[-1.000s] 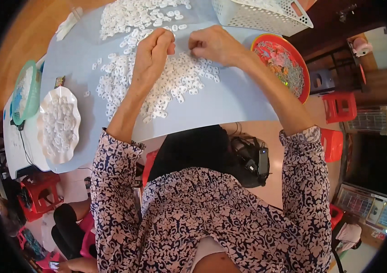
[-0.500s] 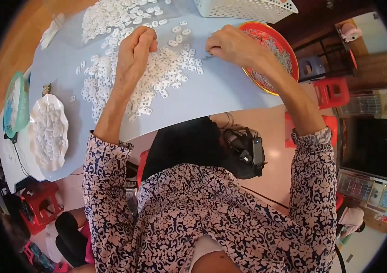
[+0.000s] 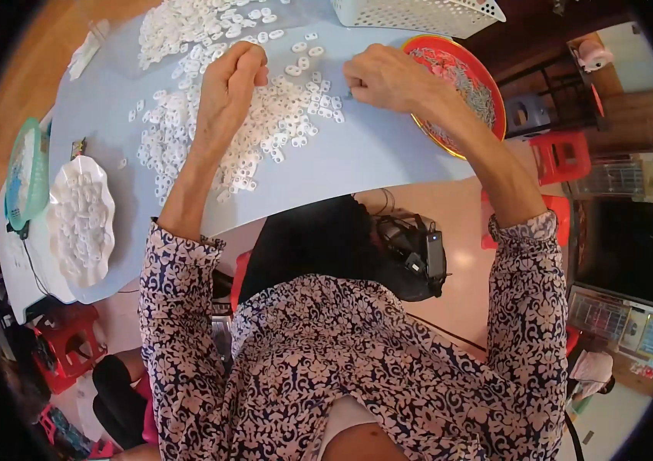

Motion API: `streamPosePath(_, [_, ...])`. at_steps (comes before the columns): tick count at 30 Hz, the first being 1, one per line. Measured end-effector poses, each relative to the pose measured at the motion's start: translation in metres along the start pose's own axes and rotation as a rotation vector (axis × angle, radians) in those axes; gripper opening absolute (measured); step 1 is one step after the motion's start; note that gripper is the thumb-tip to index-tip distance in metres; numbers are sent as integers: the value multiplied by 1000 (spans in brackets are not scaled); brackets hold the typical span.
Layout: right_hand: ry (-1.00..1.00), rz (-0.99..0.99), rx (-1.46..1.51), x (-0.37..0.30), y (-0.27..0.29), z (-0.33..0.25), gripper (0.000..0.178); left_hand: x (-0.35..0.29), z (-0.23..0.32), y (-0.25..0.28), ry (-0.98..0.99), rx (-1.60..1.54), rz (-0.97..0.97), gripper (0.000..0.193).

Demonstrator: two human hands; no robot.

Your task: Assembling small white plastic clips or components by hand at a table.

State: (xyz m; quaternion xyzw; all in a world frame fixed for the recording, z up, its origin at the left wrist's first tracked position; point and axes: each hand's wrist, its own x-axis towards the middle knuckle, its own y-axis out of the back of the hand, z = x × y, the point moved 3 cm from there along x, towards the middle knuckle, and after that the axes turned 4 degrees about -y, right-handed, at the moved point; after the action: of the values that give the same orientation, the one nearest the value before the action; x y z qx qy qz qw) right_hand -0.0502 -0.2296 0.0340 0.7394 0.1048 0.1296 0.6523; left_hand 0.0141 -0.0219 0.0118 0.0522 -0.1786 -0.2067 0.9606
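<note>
My left hand (image 3: pixel 231 83) is closed in a loose fist above a spread of small white oval plastic pieces with holes (image 3: pixel 272 115). Whatever its curled fingers hold is hidden. To the right, my right hand (image 3: pixel 385 77) is closed over the pale blue table, fingertips tucked down; a dark bit shows beneath them, too small to name. My right wrist passes over the edge of a round red tray with a gold rim (image 3: pixel 497 100), which holds many small grey pieces (image 3: pixel 480 100). A few white pieces lie between my hands.
At the left, a scalloped white dish (image 3: pixel 109 207) holds more white pieces beside a green basket (image 3: pixel 34 184). A perforated white basket (image 3: pixel 418 17) stands at the far side. Red stools (image 3: pixel 560 157) and a black bag (image 3: pixel 411 253) are below table height.
My right hand has shifted very slightly left, with its fingers still curled. My left hand stays nearly in place above the white pieces.
</note>
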Motion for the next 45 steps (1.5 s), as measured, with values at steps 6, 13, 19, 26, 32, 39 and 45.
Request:
streamPosePath(6, [-34,13,162,6,1,9,9,-1,3,0,-25,-38,3,27])
streamPosePath(13, [-87,14,134,6,0,12,14,0,1,-1,-44,-37,-9,27])
streamPosePath(19, [-42,38,164,8,-2,2,10,0,-1,-2,-39,-30,-15,27])
streamPosePath(26, [-71,34,-27,18,-3,-7,6,1,-2,-1,-46,-20,-3,26])
streamPosePath(32, [-139,84,12,24,-2,-12,9,0,0,0,-113,55,2,20])
streamPosePath(39, [-316,470,723,39,-20,-16,15,10,1,-11,-230,380,-84,12])
streamPosePath(45, [-339,551,927,47,-34,-22,14,16,-6,0,-317,557,-72,13])
